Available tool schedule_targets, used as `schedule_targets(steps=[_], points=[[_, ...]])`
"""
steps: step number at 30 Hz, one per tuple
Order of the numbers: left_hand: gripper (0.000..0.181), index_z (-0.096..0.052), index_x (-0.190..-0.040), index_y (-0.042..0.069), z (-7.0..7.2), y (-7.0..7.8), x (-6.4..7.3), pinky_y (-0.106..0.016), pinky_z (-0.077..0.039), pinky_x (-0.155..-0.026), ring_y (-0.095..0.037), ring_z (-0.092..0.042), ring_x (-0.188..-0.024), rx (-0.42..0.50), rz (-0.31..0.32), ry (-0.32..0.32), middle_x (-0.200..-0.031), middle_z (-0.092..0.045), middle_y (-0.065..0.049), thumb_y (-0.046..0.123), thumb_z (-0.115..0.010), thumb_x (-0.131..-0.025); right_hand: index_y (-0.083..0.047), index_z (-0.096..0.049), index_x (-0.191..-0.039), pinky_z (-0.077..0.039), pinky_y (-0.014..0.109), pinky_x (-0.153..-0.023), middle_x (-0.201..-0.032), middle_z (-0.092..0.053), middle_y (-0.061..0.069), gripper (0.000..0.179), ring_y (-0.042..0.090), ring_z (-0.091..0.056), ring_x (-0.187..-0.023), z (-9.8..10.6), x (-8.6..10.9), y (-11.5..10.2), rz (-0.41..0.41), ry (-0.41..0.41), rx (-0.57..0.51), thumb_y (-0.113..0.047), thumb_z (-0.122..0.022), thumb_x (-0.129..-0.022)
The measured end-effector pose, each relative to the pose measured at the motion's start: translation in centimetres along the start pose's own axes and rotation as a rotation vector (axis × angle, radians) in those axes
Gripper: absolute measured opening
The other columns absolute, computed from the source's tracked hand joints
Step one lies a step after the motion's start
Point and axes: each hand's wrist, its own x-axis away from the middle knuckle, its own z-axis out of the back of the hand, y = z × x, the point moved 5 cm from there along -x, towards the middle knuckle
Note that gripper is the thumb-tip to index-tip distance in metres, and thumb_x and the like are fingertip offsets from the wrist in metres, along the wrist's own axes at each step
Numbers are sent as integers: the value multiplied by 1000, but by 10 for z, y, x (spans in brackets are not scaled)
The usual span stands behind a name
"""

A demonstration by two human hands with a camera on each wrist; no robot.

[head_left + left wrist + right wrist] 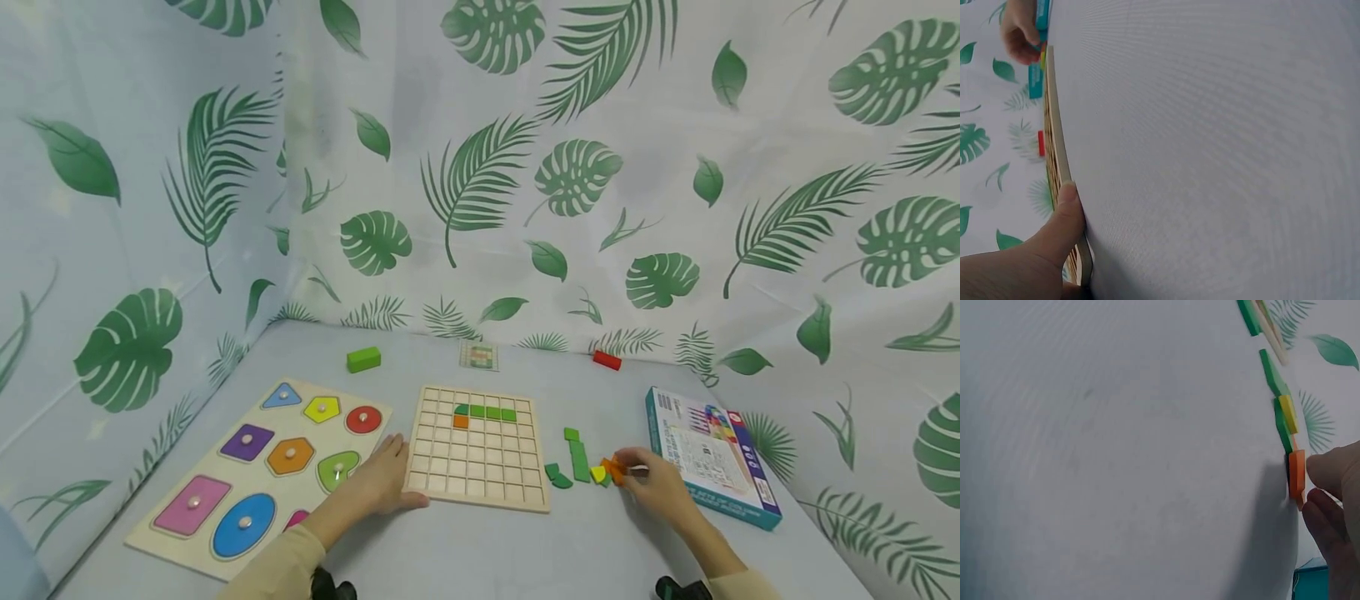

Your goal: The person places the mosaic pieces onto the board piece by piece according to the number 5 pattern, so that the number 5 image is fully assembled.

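My left hand (386, 479) holds the near left corner of a wooden grid board (472, 483); in the left wrist view the thumb (1067, 219) lies against its edge. Several green pieces (492, 412) and one orange square (461, 422) lie in a far part of the grid. Right of the board, my right hand (656, 487) pinches an orange block (1297, 472) at a small pile. A yellow piece (597, 473) lies by the fingertips. Fingers partly hide the orange pieces, so their exact shapes cannot be made out.
Loose green pieces (580, 461) lie between board and pile. A knobbed shape puzzle (187, 546) is at left, a boxed set (712, 458) at right. Farther back are a green block (363, 359), a patterned card (478, 356) and a red block (607, 360).
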Motion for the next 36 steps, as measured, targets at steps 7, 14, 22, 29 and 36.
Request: schedule_targets(steps=[7, 14, 22, 29, 36], points=[[92, -37, -134, -17, 0, 1, -3, -45, -26, -111, -42, -26, -135, -7, -16, 2, -142, -32, -33, 48, -72, -79, 1, -63, -110, -54, 40, -82, -104, -65, 9, 36, 23, -61, -94, 0, 4, 6, -4, -25, 93, 4, -72, -75], [94, -37, -134, -17, -4, -2, -4, -45, -25, -111, -42, -26, -135, -30, -13, -6, -142, -32, -32, 51, -72, -78, 0, -63, -108, -54, 36, -79, -101, -65, 7, 33, 19, -59, -90, -3, 6, 9, -63, -23, 97, 3, -71, -76], [95, -38, -134, -16, -6, -7, -1, -46, -25, -111, -43, -26, -135, -11, -8, -16, -142, -33, -32, 51, -73, -76, 0, -62, -108, -55, 34, -79, -98, -64, 5, 29, 19, -59, -91, -8, 2, 6, -70, -17, 61, 3, -69, -80], [94, -38, -133, -17, -4, -5, -1, -46, -25, -111, -43, -27, -134, -15, -38, 8, -141, -34, -33, 49, -73, -77, 1, -62, -110, -55, 35, -80, -101, -62, 9, 30, 23, -60, -93, -9, -8, -3, -26, 57, 53, 4, -68, -81], [94, -39, -133, -17, -3, -4, -2, -46, -26, -111, -42, -28, -135, -14, -30, 11, -141, -34, -32, 50, -73, -76, 2, -62, -109, -56, 35, -77, -99, -62, 9, 29, 22, -60, -91, -15, -14, -17, 72, 100, 31, 6, -68, -81]])
